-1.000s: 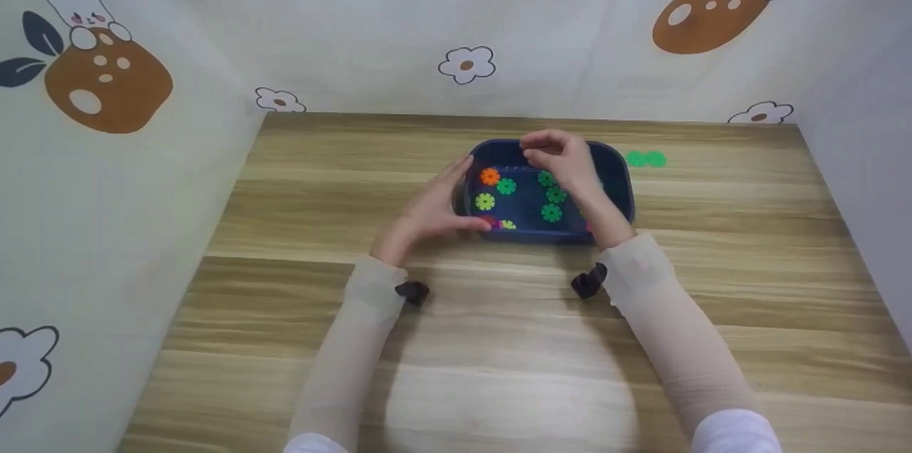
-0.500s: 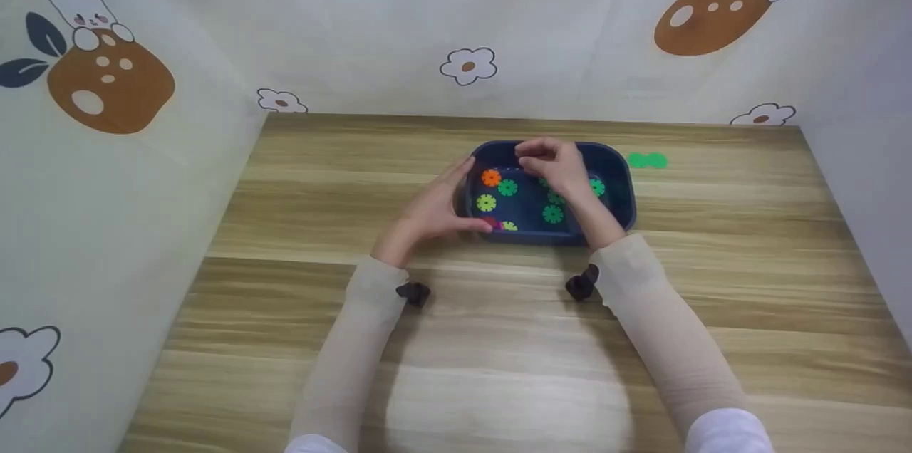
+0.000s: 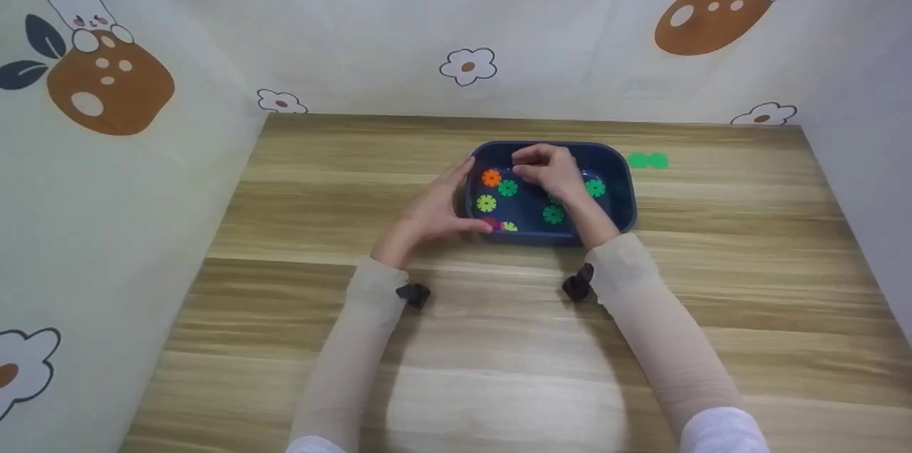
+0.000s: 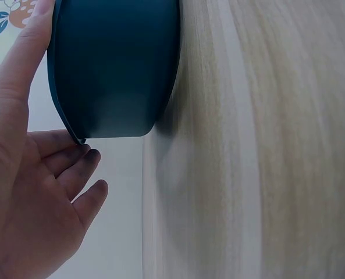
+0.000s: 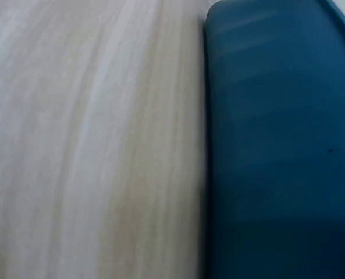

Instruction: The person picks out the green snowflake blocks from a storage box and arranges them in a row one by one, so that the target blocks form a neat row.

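Left hand on the tray's end, right hand over its middle

We see both forearms reach in from the near edge, slanting toward each other. The left hand [image 3: 436,209] holds the left end of the blue tray [image 3: 541,238], thumb on the near rim, fingers spread along the far-left corner. In the left wrist view we find its index finger touching the rim corner, while the outer fingertips bend loosely just below it

The right hand [image 3: 557,174] hangs over the middle of the tray, its forearm crossing the near rim toward the right. Its fingers bend and point left, with the thumb beneath the index finger; we cannot tell whether a piece sits between them (the right wrist view gives us only the tray's outer wall and the table [image 3: 285,225]).

On the tray's floor, toward the left, we count an orange piece [image 3: 491,178] just beside a green disc [image 3: 507,188], and a lime piece [image 3: 486,204] nearer us. A green wheel [image 3: 553,214] lies below the right hand, and another green wheel [image 3: 595,188] to its right. Outside, near the far-right corner, a green pair [image 3: 648,160] lies on the table
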